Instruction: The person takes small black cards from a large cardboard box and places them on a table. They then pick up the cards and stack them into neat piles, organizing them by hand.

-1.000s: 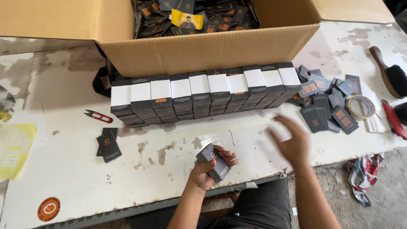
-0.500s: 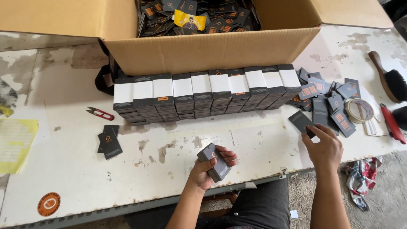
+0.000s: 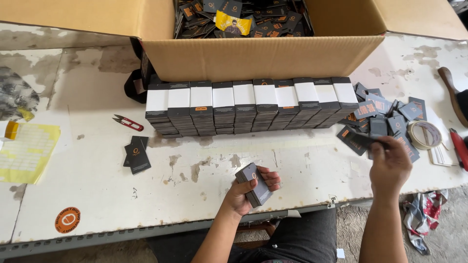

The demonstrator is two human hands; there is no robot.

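Note:
My left hand (image 3: 248,191) grips a small stack of dark grey cards (image 3: 254,184) just above the table's front edge. My right hand (image 3: 390,165) is out to the right, pinching a single dark card (image 3: 366,140) over a loose pile of dark cards with orange print (image 3: 385,122). Behind both hands stands a long row of banded card stacks (image 3: 248,108), white-topped, lined up against the front wall of a cardboard box (image 3: 263,56).
The box holds several loose dark cards and a yellow packet (image 3: 233,23). Red thread snips (image 3: 128,122) and two loose cards (image 3: 136,154) lie left. A yellow sheet (image 3: 27,153), tape roll (image 3: 424,135), brush handle (image 3: 451,95) and red tool (image 3: 459,148) sit near the edges.
My right hand swung out from the middle of the table to the loose pile at the right and picked up one card. The left hand kept still with its stack.

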